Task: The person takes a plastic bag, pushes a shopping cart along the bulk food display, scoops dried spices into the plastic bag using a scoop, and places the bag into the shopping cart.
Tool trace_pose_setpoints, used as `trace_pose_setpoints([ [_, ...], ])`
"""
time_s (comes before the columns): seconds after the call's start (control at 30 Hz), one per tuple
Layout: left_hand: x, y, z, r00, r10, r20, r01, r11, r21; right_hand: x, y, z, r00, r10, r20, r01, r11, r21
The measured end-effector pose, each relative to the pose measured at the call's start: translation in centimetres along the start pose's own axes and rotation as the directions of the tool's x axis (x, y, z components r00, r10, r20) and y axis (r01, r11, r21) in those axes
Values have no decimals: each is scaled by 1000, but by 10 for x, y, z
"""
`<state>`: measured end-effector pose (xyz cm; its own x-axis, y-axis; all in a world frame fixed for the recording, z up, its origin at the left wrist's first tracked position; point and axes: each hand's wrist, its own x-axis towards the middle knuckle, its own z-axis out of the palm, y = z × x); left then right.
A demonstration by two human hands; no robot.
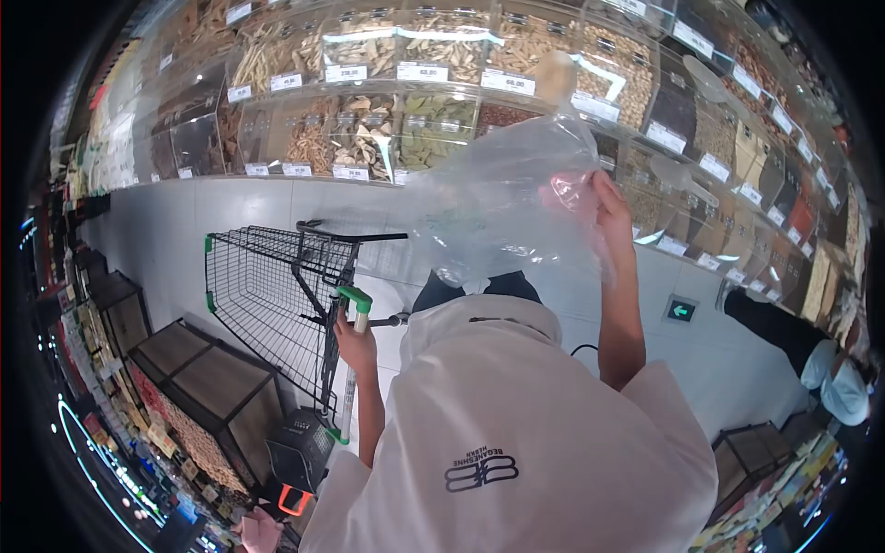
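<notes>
My right hand [613,214] is closed on a large clear plastic bag [498,198], which spreads out in front of my body. Part of that hand shows pinkish through the film. My left hand [356,347] is wrapped around the handle [348,405] of a wire shopping cart [272,309] to my left. Green caps mark the handle's ends, and the cart's basket is black mesh. A tan rounded thing [556,78] shows just above the bag's top; what it is I cannot make out.
Clear bins of dried goods [438,115] with price labels line the shelves ahead. A clear scoop [705,78] lies on bins at the right. Wooden display crates [198,369] and a dark basket [300,442] stand at left. Another person [784,332] is at far right.
</notes>
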<state>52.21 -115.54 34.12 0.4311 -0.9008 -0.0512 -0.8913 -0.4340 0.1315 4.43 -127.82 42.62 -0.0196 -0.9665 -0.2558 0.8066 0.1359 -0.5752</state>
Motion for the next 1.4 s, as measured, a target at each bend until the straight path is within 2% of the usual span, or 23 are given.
trace_pose_setpoints([
  [0.1, 4, -24, 11, 996, 4, 91, -14, 995, 103, 21, 0, 46, 985, 42, 168, -73, 980, 184],
  [0.13, 5, -28, 16, 996, 65, -57, -59, 993, 102, 23, 2, 62, 980, 56, 189, -106, 958, 268],
  [0.17, 8, -31, 15, 998, 47, -32, -44, 994, 104, 24, 4, 79, 975, 72, 209, -143, 927, 347],
  [0.27, 27, -42, 10, 1000, 13, 13, -14, 996, 87, 43, 28, 98, 963, 85, 256, -170, 928, 332],
  [0.33, 41, -52, 3, 999, -18, 32, 15, 996, 87, 69, 60, 75, 920, 77, 385, -276, 824, 494],
  [0.37, 50, -58, 0, 999, -31, 39, 27, 996, 88, 79, 71, 89, 893, 61, 447, -334, 756, 564],
  [0.47, 73, -92, -8, 998, -24, 60, 21, 998, 61, 93, 103, 145, 931, 126, 342, -230, 931, 283],
  [0.57, 94, -135, -18, 999, 8, 49, -8, 1000, -1, 89, 132, 257, 848, 169, 502, -332, 908, 256],
  [0.67, 111, -182, -33, 996, 0, 84, 5, 998, -60, 100, 178, 316, 811, 208, 547, -423, 855, 302],
  [0.77, 134, -224, -34, 993, -34, 110, 43, 995, -85, 115, 217, 356, 828, 146, 542, -240, 965, 107],
  [0.83, 148, -248, -42, 992, -53, 118, 66, 992, -104, 155, 248, 331, 903, 192, 383, -226, 973, 45],
  [0.9, 161, -277, -49, 986, -64, 157, 85, 988, -128, 182, 273, 352, 907, 234, 350, -284, 954, 98],
  [0.93, 170, -287, -48, 982, -60, 178, 87, 985, -146, 196, 280, 359, 887, 245, 392, -332, 927, 172],
  [0.97, 178, -298, -50, 956, -92, 277, 133, 982, -134, 205, 281, 375, 868, 250, 430, -376, 895, 239],
  [1.0, 186, -308, -54, 945, -79, 317, 131, 980, -147, 195, 277, 427, 805, 242, 541, -377, 914, 152],
  [1.07, 201, -323, -67, 909, -79, 409, 161, 972, -171, 230, 288, 432, 804, 216, 555, -330, 937, 114],
  [1.1, 209, -329, -72, 884, -93, 458, 194, 965, -178, 249, 294, 440, 810, 218, 545, -323, 941, 103],
  [1.13, 216, -336, -70, 855, -125, 503, 206, 972, -109, 269, 300, 448, 816, 220, 534, -315, 945, 92],
  [1.23, 237, -353, -84, 753, -100, 650, 248, 959, -139, 311, 312, 476, 870, 277, 408, -338, 938, 83],
  [1.3, 259, -359, -93, 593, -122, 796, 141, 989, 46, 339, 319, 498, 893, 286, 348, -328, 942, 67],
  [1.33, 269, -364, -100, 568, -72, 820, 62, 997, 45, 349, 321, 511, 873, 268, 408, -306, 952, 30],
  [1.37, 281, -367, -110, 534, -24, 845, -18, 999, 40, 358, 323, 524, 884, 271, 380, -318, 946, 65],
  [1.4, 302, -368, -120, 568, 35, 822, 63, 994, -86, 364, 323, 533, 897, 275, 346, -326, 940, 97],
])
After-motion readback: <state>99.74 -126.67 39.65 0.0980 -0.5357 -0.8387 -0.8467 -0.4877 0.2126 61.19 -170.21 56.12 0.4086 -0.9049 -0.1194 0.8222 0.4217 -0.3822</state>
